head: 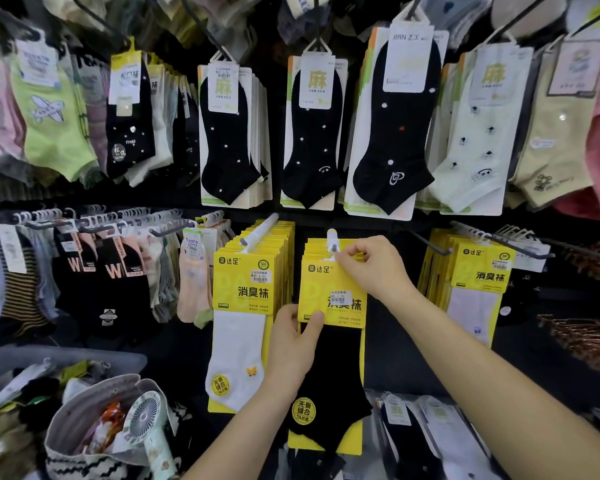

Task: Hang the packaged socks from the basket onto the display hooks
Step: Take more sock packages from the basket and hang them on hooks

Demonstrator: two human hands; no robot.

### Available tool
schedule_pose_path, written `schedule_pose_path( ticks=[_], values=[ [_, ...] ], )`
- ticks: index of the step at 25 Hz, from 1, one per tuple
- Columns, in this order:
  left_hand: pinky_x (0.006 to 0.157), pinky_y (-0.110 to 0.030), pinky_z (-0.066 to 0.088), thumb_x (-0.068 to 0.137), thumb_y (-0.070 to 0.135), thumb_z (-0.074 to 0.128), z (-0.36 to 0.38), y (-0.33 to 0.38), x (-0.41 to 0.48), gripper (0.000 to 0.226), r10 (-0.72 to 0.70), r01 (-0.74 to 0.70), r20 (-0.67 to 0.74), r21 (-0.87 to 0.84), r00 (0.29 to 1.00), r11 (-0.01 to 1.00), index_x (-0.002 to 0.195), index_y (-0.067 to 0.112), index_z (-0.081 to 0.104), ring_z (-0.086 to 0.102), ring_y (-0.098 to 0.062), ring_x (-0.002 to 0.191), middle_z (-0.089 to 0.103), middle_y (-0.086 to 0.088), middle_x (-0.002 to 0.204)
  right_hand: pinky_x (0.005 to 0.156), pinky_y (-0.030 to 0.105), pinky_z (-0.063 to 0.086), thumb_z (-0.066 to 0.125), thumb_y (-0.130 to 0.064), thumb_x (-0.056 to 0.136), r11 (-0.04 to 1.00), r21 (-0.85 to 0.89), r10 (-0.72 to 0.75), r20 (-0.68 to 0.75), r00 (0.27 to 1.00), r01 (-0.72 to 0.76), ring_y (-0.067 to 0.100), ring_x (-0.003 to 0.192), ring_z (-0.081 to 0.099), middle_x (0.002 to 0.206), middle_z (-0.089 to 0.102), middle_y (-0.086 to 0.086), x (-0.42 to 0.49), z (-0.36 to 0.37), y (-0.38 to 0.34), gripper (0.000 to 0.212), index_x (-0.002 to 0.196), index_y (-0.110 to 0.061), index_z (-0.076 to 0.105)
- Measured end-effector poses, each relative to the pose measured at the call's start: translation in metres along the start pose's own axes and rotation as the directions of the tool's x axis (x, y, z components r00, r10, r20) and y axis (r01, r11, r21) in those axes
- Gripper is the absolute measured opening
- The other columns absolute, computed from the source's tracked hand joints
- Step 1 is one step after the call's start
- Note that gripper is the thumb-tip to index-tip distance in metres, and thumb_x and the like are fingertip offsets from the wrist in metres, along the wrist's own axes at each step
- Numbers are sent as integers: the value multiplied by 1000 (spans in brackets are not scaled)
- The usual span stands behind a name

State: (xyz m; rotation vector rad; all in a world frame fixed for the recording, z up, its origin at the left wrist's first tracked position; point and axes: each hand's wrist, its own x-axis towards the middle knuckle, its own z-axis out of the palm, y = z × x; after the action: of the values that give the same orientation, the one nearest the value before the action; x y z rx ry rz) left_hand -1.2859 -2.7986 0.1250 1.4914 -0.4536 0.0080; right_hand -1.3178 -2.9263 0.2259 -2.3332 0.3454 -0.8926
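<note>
A yellow card pack with a black sock (329,368) hangs in front of me at the centre. My right hand (371,268) pinches the pack's top edge right at the white-tipped display hook (332,237). My left hand (293,344) grips the card's lower left side, thumb on the front. More of the same yellow packs hang behind it on that hook. The basket (63,362) is a grey tub at the lower left with loose sock packs in it.
A hook of yellow packs with white socks (243,317) hangs just left; another yellow stack (478,282) hangs right. Black and pale socks fill the upper row. A fabric bag with a small hand fan (142,415) sits below left. Bagged socks (426,434) lie lower right.
</note>
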Motion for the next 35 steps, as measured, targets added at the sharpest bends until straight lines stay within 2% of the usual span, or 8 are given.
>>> schedule_pose_path(
  ticks=[6,12,16,23,26,29,32,35],
  values=[
    [102,-8,21,88,28,56,6,7,3,60,492,-455,-28,336,870,825,140,17,29,24,4,127,28,15,136,92,30,43,68,-37,81,973,218,88,-58,994,-74,12,109,47,121,47,-3,-16,12,23,54,127,-23,45],
    [114,-35,25,98,45,31,16,31,59,50,56,-43,98,-124,994,991,141,22,39,36,-16,135,41,1,147,98,34,46,62,-26,88,891,447,34,119,992,-84,10,111,58,119,62,-10,-32,36,35,60,140,-26,33],
    [82,-32,54,97,49,24,14,28,64,49,0,49,148,-324,989,945,88,38,71,68,-13,95,73,2,98,80,14,46,55,-38,90,794,579,98,176,980,-183,-8,99,60,118,60,-23,-26,38,42,56,141,-34,32],
    [65,-29,46,92,32,37,12,52,95,47,-225,272,159,-426,961,863,53,25,61,59,-18,59,62,1,64,117,41,16,23,-59,95,563,691,372,278,886,-453,20,138,32,146,40,-1,24,27,46,61,144,-23,33],
    [66,-36,33,91,28,38,18,64,103,30,-299,350,190,-378,935,857,61,27,35,37,-22,67,40,-4,77,99,39,42,26,-60,94,530,703,345,333,878,-475,18,96,65,91,73,-4,32,31,41,48,103,-30,63],
    [68,-37,30,93,27,37,21,62,111,30,-284,324,162,-335,945,885,64,29,29,33,-25,76,36,-1,81,89,37,45,31,-56,95,554,708,322,304,897,-438,15,70,65,58,69,-5,29,36,43,49,70,-27,62],
    [64,-32,36,93,34,35,16,61,97,24,-244,310,211,-390,947,867,70,29,42,41,-18,71,42,0,79,82,30,45,26,-57,95,565,719,289,288,913,-405,6,72,66,69,71,-12,20,32,41,51,75,-31,65],
    [95,-37,46,95,47,36,9,39,76,31,-125,167,144,-337,982,927,105,30,60,58,-16,107,62,6,112,93,18,34,27,-66,90,681,689,228,125,966,-250,-4,110,51,122,55,-22,0,38,53,57,135,-34,43]
  ],
)
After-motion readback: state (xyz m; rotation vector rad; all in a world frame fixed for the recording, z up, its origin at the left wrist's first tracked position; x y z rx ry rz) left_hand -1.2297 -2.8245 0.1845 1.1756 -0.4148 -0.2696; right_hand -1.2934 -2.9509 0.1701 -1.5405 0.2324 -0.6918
